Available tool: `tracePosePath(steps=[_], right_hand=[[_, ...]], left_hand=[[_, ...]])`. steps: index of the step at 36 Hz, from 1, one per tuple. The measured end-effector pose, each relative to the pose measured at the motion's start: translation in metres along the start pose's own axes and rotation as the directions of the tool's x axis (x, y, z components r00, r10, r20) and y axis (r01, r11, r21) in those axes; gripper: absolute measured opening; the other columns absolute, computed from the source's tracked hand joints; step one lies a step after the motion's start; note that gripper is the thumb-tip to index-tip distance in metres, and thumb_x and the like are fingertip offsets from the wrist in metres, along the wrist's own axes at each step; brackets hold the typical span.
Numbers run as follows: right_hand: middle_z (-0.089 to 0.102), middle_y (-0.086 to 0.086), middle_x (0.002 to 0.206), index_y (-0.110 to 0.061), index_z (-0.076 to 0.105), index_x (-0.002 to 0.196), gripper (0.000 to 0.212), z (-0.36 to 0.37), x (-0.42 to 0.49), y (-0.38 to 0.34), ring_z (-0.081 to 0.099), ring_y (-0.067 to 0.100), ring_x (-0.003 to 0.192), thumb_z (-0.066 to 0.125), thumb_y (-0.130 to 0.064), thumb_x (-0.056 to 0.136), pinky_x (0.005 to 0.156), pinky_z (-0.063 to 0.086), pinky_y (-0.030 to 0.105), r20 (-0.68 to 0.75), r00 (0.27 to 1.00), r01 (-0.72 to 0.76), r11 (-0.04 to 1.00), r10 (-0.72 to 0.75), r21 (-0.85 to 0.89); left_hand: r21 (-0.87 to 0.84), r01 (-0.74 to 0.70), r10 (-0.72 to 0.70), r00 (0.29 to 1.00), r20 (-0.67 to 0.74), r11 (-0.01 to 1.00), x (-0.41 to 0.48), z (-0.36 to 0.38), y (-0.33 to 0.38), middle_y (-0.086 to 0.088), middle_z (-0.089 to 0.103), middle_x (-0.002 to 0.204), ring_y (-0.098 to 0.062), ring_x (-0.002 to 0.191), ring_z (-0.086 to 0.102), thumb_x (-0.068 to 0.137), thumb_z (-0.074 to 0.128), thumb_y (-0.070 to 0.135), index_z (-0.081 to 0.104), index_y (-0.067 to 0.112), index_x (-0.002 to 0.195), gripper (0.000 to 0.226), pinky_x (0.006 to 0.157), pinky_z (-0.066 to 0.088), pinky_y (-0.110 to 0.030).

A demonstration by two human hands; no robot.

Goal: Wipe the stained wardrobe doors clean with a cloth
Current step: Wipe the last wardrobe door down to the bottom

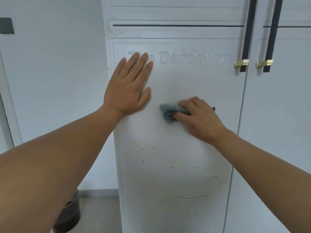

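A white wardrobe door with embossed lettering fills the middle of the view. My left hand lies flat against it, fingers spread, covering the start of the lettering. My right hand presses a grey-blue cloth against the door at mid height, to the right of my left hand. Brown speckled stains and a thin dark line mark the lower part of the door, below the cloth.
Two dark vertical handles with gold ends hang at the door's right edge, beside a second white door. A white wall stands on the left. A dark bin sits on the floor at lower left.
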State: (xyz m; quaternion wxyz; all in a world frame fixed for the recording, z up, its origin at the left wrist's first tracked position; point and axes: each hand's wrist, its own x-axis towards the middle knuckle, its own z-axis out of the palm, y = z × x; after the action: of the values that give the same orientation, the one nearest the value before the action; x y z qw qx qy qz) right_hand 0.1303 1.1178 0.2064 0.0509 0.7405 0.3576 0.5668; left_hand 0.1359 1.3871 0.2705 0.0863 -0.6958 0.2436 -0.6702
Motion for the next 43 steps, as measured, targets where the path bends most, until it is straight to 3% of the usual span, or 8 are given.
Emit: tracePosePath(steps=[3,7,11,16,25,33,37,43], right_hand=[[0.061,0.017,0.105,-0.010,0.072,0.105,0.038,0.005,-0.006,0.007,0.047,0.032,0.088,0.063,0.013,0.076,0.068,0.040,0.035,-0.210,0.944,-0.258,0.966,0.256,0.018],[0.062,0.015,0.111,-0.011,0.069,0.100,0.033,0.013,-0.019,-0.001,0.050,0.033,0.089,0.060,0.011,0.076,0.067,0.044,0.040,-0.037,0.994,0.101,0.994,-0.102,-0.027],[0.063,0.018,0.108,-0.007,0.072,0.103,0.028,0.007,-0.023,0.002,0.051,0.034,0.089,0.065,0.009,0.080,0.070,0.045,0.041,-0.112,0.981,-0.161,0.987,0.161,0.007],[0.065,0.014,0.110,-0.012,0.069,0.104,0.037,0.005,-0.043,-0.002,0.055,0.034,0.088,0.039,0.004,0.093,0.066,0.044,0.038,0.012,0.994,0.107,0.993,-0.107,-0.040],[0.063,0.007,0.105,-0.020,0.067,0.113,0.043,-0.040,-0.065,0.079,0.044,0.029,0.097,0.053,0.000,0.078,0.074,0.025,0.034,-0.384,0.776,-0.593,0.786,0.501,-0.173],[0.058,0.014,0.086,-0.006,0.069,0.105,0.033,-0.016,-0.111,0.051,0.047,0.029,0.081,0.065,0.013,0.078,0.063,0.044,0.039,-0.179,0.933,-0.329,0.941,0.311,-0.080],[0.053,0.013,0.085,-0.004,0.071,0.111,0.037,-0.020,-0.115,0.047,0.046,0.028,0.080,0.059,0.012,0.080,0.060,0.038,0.030,-0.262,0.756,-0.613,0.789,0.599,0.033],[0.041,0.005,0.090,-0.011,0.061,0.119,0.039,-0.014,-0.117,0.032,0.039,0.022,0.084,0.046,0.000,0.084,0.058,0.035,0.029,-0.172,0.821,-0.552,0.834,0.545,0.005]], left_hand=[[-0.001,0.010,-0.010,1.000,-0.010,1.000,0.001,0.001,0.002,-0.016,0.037,0.165,-0.036,0.155,0.032,0.099,0.049,0.034,0.043,0.006,0.157,0.065,0.127,0.023,-0.055],[0.008,-0.002,0.002,1.000,-0.011,1.000,0.001,0.000,0.001,-0.016,0.037,0.165,-0.036,0.154,0.032,0.099,0.049,0.035,0.044,0.006,0.157,0.065,0.126,0.024,-0.055],[0.019,0.002,-0.002,1.000,-0.014,1.000,0.000,0.001,0.000,-0.016,0.038,0.165,-0.036,0.154,0.033,0.099,0.048,0.035,0.044,0.006,0.156,0.064,0.127,0.023,-0.054],[0.020,-0.005,0.006,1.000,-0.023,1.000,-0.001,0.003,0.000,-0.016,0.038,0.165,-0.036,0.154,0.033,0.100,0.047,0.036,0.043,0.007,0.157,0.064,0.126,0.024,-0.054],[-0.006,-0.010,0.010,0.998,-0.060,1.000,-0.016,0.010,0.002,-0.015,0.038,0.165,-0.040,0.152,0.036,0.101,0.046,0.037,0.045,0.006,0.155,0.062,0.125,0.024,-0.055],[0.012,-0.029,0.030,0.995,-0.093,1.000,-0.016,0.013,0.004,-0.018,0.041,0.163,-0.043,0.149,0.039,0.099,0.046,0.035,0.047,0.005,0.152,0.061,0.122,0.029,-0.058],[0.038,-0.030,0.034,0.994,-0.101,0.999,-0.016,0.015,0.003,-0.019,0.042,0.162,-0.043,0.147,0.041,0.098,0.047,0.033,0.047,0.005,0.152,0.061,0.120,0.032,-0.059],[0.054,-0.034,0.039,0.995,-0.088,0.998,-0.015,0.016,0.004,-0.020,0.043,0.161,-0.045,0.146,0.042,0.098,0.047,0.032,0.047,0.003,0.151,0.061,0.118,0.033,-0.060]])
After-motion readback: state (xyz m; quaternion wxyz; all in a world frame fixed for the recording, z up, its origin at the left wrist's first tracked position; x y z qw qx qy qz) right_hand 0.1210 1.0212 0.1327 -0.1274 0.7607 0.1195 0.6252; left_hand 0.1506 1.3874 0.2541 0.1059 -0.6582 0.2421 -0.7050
